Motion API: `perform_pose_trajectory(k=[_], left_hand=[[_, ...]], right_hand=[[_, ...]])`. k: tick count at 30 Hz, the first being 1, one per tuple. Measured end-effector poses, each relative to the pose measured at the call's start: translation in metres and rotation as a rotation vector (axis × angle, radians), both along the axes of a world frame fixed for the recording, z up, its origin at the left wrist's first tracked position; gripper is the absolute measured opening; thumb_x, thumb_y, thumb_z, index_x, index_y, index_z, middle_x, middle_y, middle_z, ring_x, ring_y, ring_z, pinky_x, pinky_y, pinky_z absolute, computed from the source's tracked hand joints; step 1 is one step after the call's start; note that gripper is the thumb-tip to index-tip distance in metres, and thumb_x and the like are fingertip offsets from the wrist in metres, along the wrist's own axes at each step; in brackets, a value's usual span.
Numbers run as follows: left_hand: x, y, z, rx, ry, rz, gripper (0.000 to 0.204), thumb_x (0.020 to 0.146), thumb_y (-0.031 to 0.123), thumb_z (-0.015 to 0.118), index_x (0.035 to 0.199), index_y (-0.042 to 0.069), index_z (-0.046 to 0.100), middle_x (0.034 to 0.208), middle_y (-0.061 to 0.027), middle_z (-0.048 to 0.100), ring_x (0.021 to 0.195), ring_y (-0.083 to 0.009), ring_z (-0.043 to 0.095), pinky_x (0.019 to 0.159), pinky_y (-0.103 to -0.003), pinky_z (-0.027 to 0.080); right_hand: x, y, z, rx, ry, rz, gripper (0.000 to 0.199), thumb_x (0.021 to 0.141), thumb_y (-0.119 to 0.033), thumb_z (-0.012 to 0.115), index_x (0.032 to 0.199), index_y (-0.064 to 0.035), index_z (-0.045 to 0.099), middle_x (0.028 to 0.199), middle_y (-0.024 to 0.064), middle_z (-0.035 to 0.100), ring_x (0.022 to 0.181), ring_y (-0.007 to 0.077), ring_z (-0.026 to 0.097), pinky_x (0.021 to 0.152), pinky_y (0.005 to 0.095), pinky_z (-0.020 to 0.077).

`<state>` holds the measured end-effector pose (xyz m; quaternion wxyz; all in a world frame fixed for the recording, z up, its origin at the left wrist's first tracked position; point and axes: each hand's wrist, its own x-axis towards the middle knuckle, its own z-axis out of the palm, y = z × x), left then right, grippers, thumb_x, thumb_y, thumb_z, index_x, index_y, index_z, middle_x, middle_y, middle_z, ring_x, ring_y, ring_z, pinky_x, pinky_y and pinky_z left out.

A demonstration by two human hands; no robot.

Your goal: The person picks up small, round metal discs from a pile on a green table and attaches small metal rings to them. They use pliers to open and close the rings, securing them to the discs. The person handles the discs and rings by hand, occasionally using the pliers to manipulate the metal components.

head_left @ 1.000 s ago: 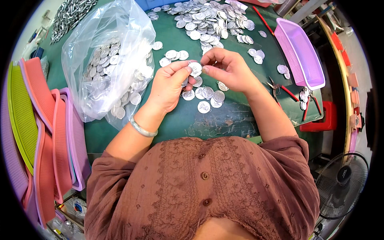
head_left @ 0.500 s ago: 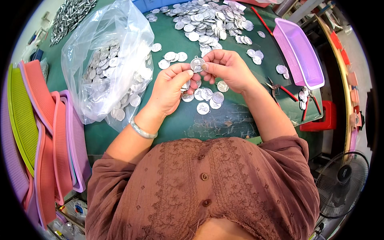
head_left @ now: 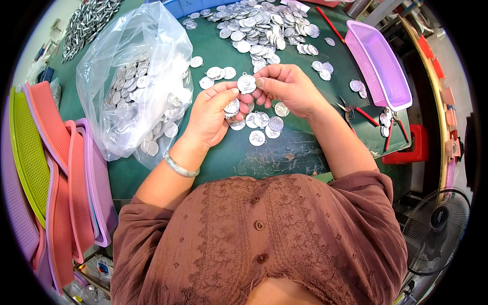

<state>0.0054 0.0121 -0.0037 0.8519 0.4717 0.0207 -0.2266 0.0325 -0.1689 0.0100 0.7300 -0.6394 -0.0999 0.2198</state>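
Between my two hands a round silver medal [head_left: 246,84] with a small loop on top is held up over the green table. My right hand [head_left: 285,87] pinches its right edge between thumb and fingers. My left hand [head_left: 214,111] touches its left edge with the thumb and forefinger, while more medals [head_left: 232,108] sit in its curled fingers. Just below lie several loose medals [head_left: 262,120] on the table. Left of my hands, a clear plastic bag [head_left: 133,94] holds many similar medals. A large heap of medals [head_left: 264,23] lies beyond my hands.
A purple basket [head_left: 381,66] stands at the right, near red-handled pliers [head_left: 363,115] and a red stick [head_left: 330,24]. Coloured plastic baskets [head_left: 61,173] are stacked at the left. Small metal parts [head_left: 89,25] are piled far left. A fan [head_left: 438,229] stands lower right.
The held medal has turned in my fingers and shifted slightly left. My left thumb has drawn back a little, showing more of the medals in that hand.
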Motion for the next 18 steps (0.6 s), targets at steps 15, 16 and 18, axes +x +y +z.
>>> perform_pose_trajectory(k=[15,16,18], left_hand=[[0.0012,0.0013,-0.0038,-0.027,0.061,0.01,0.016,0.085,0.011,0.046,0.094,0.002,0.056,0.076,-0.0054,0.06,0.062,-0.01,0.056,0.053,-0.02,0.046],[0.0014,0.0014,-0.004,-0.041,0.066,0.007,0.017,0.085,0.012,0.047,0.094,0.001,0.056,0.076,-0.0056,0.059,0.062,-0.0102,0.056,0.053,-0.02,0.046],[0.0017,0.0023,-0.0046,-0.069,0.077,0.0,0.017,0.085,0.012,0.047,0.095,0.001,0.056,0.076,-0.0059,0.059,0.063,-0.0105,0.056,0.054,-0.02,0.046]], right_hand=[[0.0015,-0.0014,-0.0016,-0.103,-0.102,-0.02,0.014,0.081,-0.009,0.054,0.09,0.0011,0.057,0.07,0.003,0.057,0.06,0.0077,0.052,0.053,0.0203,0.0431],[0.0015,-0.0015,-0.0013,-0.097,-0.104,-0.018,0.014,0.081,-0.009,0.054,0.09,0.0011,0.057,0.07,0.003,0.057,0.06,0.0077,0.052,0.053,0.0202,0.0431],[0.0008,-0.0016,-0.0008,-0.087,-0.107,-0.016,0.014,0.08,-0.008,0.054,0.091,0.001,0.057,0.071,0.0031,0.058,0.061,0.0076,0.052,0.053,0.02,0.0431]])
